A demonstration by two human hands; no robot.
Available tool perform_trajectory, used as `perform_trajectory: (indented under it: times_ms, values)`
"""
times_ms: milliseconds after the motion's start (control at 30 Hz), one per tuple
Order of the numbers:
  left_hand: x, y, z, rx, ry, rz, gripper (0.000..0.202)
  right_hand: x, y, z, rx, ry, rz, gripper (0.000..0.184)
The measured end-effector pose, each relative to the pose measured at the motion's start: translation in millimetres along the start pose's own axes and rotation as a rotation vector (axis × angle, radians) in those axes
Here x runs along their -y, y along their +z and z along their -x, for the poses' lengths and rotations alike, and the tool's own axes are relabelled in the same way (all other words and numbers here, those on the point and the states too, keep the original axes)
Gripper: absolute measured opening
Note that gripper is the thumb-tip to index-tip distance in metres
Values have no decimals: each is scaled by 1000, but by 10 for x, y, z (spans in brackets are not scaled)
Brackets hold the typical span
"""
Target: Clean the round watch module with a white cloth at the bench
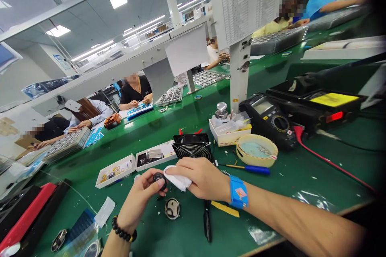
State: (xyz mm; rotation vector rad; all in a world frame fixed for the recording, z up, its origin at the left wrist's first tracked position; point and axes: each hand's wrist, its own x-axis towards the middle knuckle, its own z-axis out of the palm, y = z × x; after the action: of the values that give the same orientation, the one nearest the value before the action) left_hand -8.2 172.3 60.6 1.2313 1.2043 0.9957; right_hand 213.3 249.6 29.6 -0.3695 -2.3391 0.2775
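My left hand (144,192) pinches a small black round part (159,180), perhaps a watch case, between thumb and fingers. A folded white wiping cloth (177,178) is gripped in my right hand (206,178), its edge close against the round part; whether they touch I cannot tell. The right wrist wears a blue strap (238,191). Just below the hands, a round metal watch-like case (172,209) lies on the green mat (150,235). Beside it are a black pen-like tool (207,223) and a yellow strip (225,209).
Beyond my hands stand white trays of small parts (101,180), a black fan (192,146) and a round cream dish (256,150). A blue-handled screwdriver (256,169), a multimeter (274,118) and a red cable (331,162) are at right. People work across the bench.
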Motion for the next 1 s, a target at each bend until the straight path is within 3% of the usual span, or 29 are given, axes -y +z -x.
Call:
perform_trajectory:
  times_ms: [333, 633, 867, 1000]
  values:
    - [37, -2, 10, 94, 3, -98, 22, -23, -6, 6, -20, -8, -7, 49]
    - [22, 45, 7, 138, -22, -119, 27, -13, 43, 11, 72, -46, 33, 51]
    - [37, 6, -7, 69, -5, -122, 23, -8, 7, 22, 117, -28, 47, 48]
    - [22, 40, -1, 92, -20, -117, 25, 1, 8, 17, 85, -25, 43, 49]
